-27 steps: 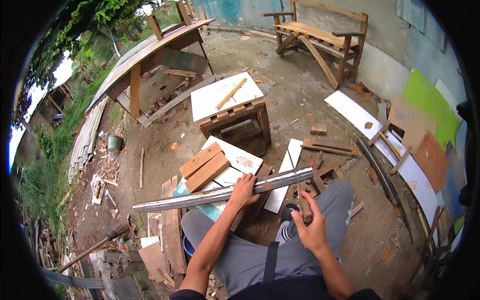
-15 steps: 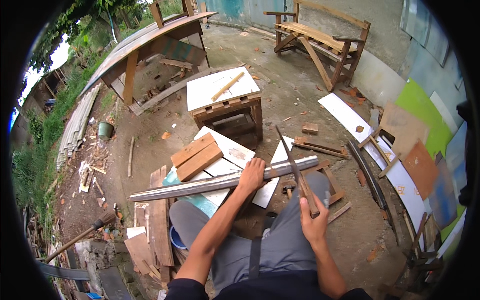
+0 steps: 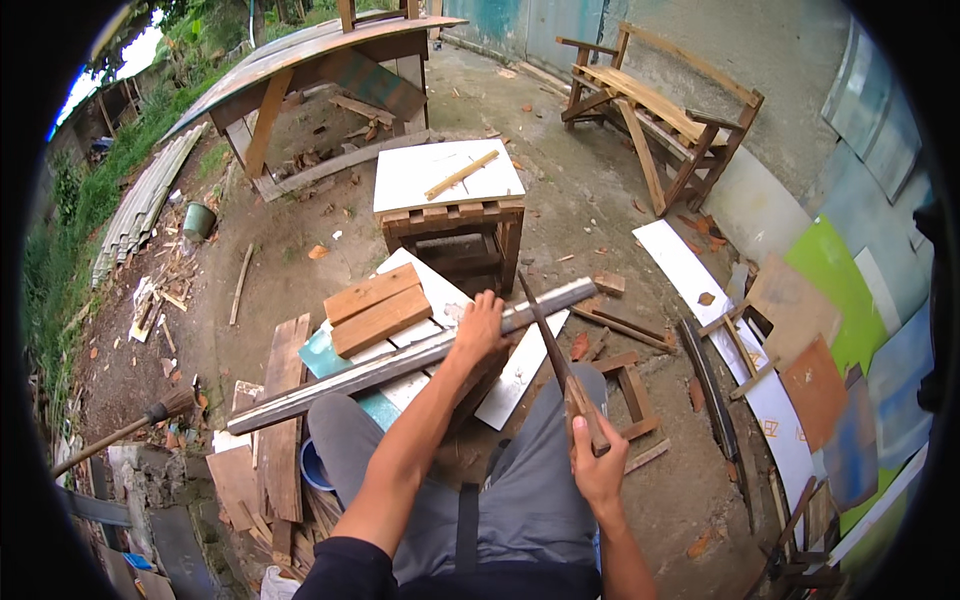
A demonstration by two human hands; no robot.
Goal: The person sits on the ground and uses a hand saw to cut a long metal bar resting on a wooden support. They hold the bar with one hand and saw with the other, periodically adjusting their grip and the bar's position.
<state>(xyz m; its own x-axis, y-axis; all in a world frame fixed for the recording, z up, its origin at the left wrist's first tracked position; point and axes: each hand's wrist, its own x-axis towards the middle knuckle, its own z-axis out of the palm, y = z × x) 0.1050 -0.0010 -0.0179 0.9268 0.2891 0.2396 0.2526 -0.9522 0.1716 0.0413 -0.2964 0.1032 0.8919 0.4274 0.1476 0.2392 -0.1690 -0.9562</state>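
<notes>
A long grey bar (image 3: 395, 364) with a whitish top lies slantwise over my thighs, its right end the farther one. My left hand (image 3: 481, 322) is wrapped over it, right of its middle. In my right hand (image 3: 598, 460) is the wooden handle of a handsaw (image 3: 556, 362). Seen nearly edge-on, the narrow dark blade crosses the bar to the right of my left hand, near the far end. Whether its teeth have cut in cannot be made out. Just beyond the bar, two brown wooden blocks (image 3: 380, 312) rest side by side on white boards (image 3: 445, 290).
A small white-topped table (image 3: 410, 178) with a wooden stick (image 3: 462, 175) on it stands ahead. Farther back are a wooden bench (image 3: 650, 95) and a large slanted panel (image 3: 300, 70). Boards (image 3: 285, 420) and a broom (image 3: 170, 405) lie left; a wooden frame (image 3: 632, 392) and sheets (image 3: 810, 380) are right.
The saw has been drawn back toward me, with less blade showing beyond the bar. The bar slants more steeply in view, and the whole view has shifted slightly. Both hands keep their holds.
</notes>
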